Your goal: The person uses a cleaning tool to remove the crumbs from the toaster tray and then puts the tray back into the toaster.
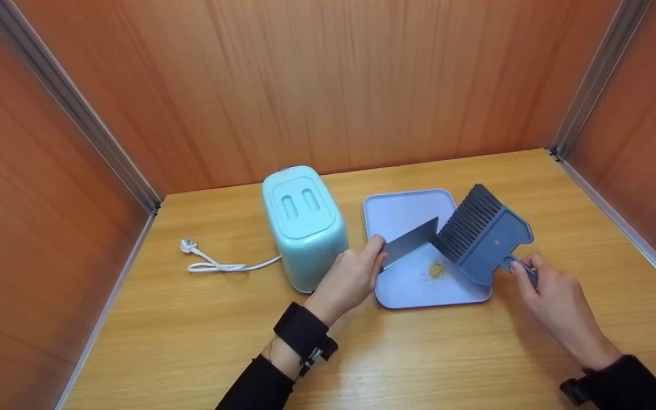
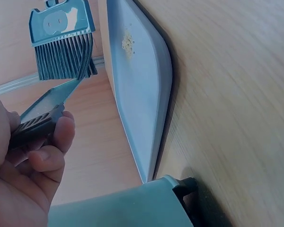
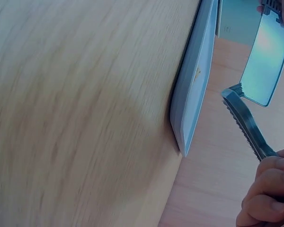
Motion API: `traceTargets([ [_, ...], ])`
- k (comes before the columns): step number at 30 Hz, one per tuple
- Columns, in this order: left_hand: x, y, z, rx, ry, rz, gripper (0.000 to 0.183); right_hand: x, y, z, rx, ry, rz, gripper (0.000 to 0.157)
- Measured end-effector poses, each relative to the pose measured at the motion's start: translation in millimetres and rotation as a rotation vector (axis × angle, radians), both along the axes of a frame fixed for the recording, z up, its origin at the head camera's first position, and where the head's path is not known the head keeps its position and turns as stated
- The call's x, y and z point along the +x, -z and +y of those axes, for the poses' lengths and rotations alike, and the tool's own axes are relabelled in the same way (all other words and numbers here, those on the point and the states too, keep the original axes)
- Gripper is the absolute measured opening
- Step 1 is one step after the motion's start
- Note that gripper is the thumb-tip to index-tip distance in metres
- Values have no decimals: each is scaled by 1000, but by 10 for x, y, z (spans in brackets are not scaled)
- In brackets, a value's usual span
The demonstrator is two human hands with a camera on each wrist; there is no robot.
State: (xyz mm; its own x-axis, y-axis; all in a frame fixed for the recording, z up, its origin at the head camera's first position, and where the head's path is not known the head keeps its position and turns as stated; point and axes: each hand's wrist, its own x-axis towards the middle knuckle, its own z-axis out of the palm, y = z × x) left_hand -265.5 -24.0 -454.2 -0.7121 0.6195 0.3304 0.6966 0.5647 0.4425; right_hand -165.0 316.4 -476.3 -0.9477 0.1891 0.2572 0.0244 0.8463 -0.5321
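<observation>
My left hand grips the dark ridged handle of a flat, rectangular scraper, its blade tilted above the tray. In my right hand is the handle of a blue-grey hand brush. The dark bristles meet the far end of the scraper blade, also seen in the right wrist view, where the scraper looks shiny. Below both tools lies a lilac tray with a small heap of yellowish crumbs on it. The left wrist view shows the crumbs lying apart from both tools.
A mint-green toaster with two slot-shaped marks on top stands left of the tray, close to my left hand. Its white cord and plug lie farther left on the wooden table. Wood-grain panels enclose the back and sides.
</observation>
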Motion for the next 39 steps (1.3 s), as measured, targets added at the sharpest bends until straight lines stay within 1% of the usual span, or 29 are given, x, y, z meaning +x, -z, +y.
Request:
traceTargets([
  [5, 7, 2, 7, -19, 3, -4, 12, 6, -2, 13, 21, 6, -22, 31],
  [8, 10, 8, 6, -22, -5, -1, 12, 13, 1, 20, 35, 7, -6, 30],
  [12, 7, 28, 0, -28, -20, 28, 11, 31, -4, 17, 41, 10, 55, 27],
  [17, 3, 38, -7, -35, -47, 86, 11, 50, -38, -19, 8, 13, 139, 24],
  [20, 5, 40, -7, -34, -51, 89, 13, 53, -62, -42, -11, 9, 151, 25],
  [24, 6, 37, 0, -21, -40, 43, 13, 50, -81, -60, -21, 13, 104, 29],
  [27, 12, 30, -1, -13, -34, 25, 12, 39, -72, -67, -11, 15, 87, 29],
  [31, 18, 24, 0, -9, -29, 22, 12, 25, -47, -71, 6, 13, 69, 29],
  [36, 17, 20, -3, -8, -22, 25, 13, 24, -33, -73, 20, 13, 23, 32],
  [39, 13, 16, -1, -12, -24, 11, 13, 25, -43, -66, 34, 12, 17, 31],
])
